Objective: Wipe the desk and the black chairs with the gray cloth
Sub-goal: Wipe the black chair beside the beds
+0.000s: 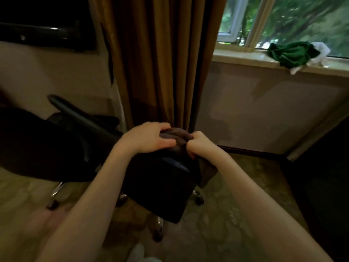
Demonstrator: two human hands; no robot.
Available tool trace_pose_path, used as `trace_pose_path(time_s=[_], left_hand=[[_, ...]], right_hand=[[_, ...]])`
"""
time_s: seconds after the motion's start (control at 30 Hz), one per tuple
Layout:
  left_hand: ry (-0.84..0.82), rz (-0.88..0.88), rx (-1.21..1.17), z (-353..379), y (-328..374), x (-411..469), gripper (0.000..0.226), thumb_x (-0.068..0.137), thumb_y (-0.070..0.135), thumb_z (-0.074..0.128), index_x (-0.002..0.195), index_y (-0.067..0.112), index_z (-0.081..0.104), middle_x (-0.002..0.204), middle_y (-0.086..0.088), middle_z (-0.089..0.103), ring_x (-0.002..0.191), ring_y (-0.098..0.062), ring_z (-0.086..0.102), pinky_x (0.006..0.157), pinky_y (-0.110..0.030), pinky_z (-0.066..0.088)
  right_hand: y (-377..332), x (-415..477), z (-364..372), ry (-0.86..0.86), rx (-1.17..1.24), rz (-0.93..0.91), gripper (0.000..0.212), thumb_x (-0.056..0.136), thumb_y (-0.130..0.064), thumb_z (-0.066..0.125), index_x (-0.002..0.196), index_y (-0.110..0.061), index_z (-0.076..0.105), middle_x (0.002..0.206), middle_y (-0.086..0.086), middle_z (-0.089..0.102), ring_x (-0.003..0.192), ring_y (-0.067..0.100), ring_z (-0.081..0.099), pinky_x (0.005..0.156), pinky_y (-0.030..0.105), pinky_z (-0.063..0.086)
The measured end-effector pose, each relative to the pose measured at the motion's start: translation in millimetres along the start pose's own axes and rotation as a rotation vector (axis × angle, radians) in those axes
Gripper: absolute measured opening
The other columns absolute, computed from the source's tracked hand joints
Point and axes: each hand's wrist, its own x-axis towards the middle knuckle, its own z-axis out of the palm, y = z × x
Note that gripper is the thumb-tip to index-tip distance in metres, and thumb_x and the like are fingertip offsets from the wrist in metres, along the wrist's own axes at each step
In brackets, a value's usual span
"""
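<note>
Fingers of the left hand [146, 138] curl over the bunched gray cloth [177, 134] atop the back of the nearer black chair [162, 188]; the right hand [201, 145] clenches its 3 o'clock end. A hard push could roll the chair on its casters [199, 201] toward the curtain [160, 63] at 12 o'clock, or drag the wad off.

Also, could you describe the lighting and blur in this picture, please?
Head view: dim room, so the black chair and gray cloth sink into shadow; the window is far brighter; motion blur smears the trees outside.
</note>
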Motion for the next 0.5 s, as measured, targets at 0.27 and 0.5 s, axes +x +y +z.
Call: trace_pose_path(time_s=[0.27, 0.5], left_hand=[[0.034, -0.159, -0.144, 4, 6, -5, 0.013, 0.081, 0.050, 0.063, 0.087, 0.041, 0.056, 0.090, 0.015, 0.059, 0.088, -0.007, 0.057, 0.080, -0.032, 0.047], [0.027, -0.231, -0.146, 8, 2, -1, 0.020, 0.080, 0.054, 0.061, 0.093, 0.039, 0.059, 0.094, 0.012, 0.059, 0.089, -0.007, 0.056, 0.082, -0.032, 0.047]], right_hand=[[4, 8, -3, -0.117, -0.010, -0.022, 0.022, 0.066, 0.013, 0.049, 0.080, -0.001, 0.058, 0.083, 0.013, 0.054, 0.079, 0.027, 0.054, 0.071, 0.032, 0.048], [5, 31, -9, -0.311, -0.066, 0.016, 0.022, 0.065, 0.015, 0.050, 0.075, -0.004, 0.056, 0.082, 0.013, 0.056, 0.075, 0.027, 0.054, 0.058, 0.027, 0.047]])
